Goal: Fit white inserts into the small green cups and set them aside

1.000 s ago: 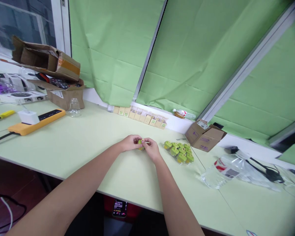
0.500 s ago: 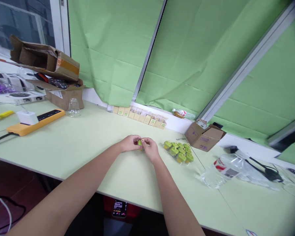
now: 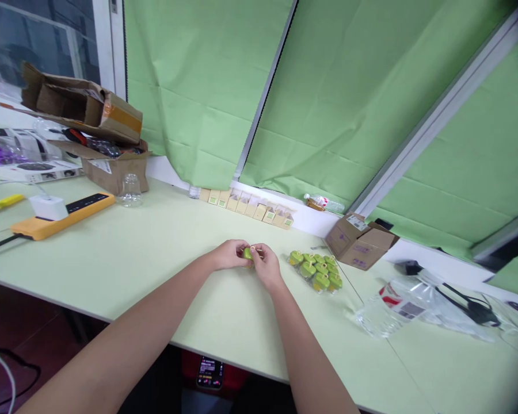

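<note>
A small green-topped item with a pale loop on its top (image 3: 247,253) is held between my two hands above the table. My left hand (image 3: 229,255) is closed around its left side. From the right, my right hand (image 3: 266,267) pinches it with thumb and fingers near the loop. Its lower part is mostly hidden by my fingers. To the right of my right hand stands a tight cluster of similar green-topped items (image 3: 320,280) with loops and clear bodies.
Small cardboard boxes (image 3: 259,212) line the table's back edge. Right are an opened carton (image 3: 356,244) and a large clear bottle (image 3: 386,313). Left are an orange power strip (image 3: 84,210), a clear jar (image 3: 130,190) and stacked cartons (image 3: 121,121). A phone (image 3: 210,372) lies below the table's front edge.
The camera view has shifted slightly. Both hands keep hold of the green-topped item, and slightly more of its green top shows between the fingers.
</note>
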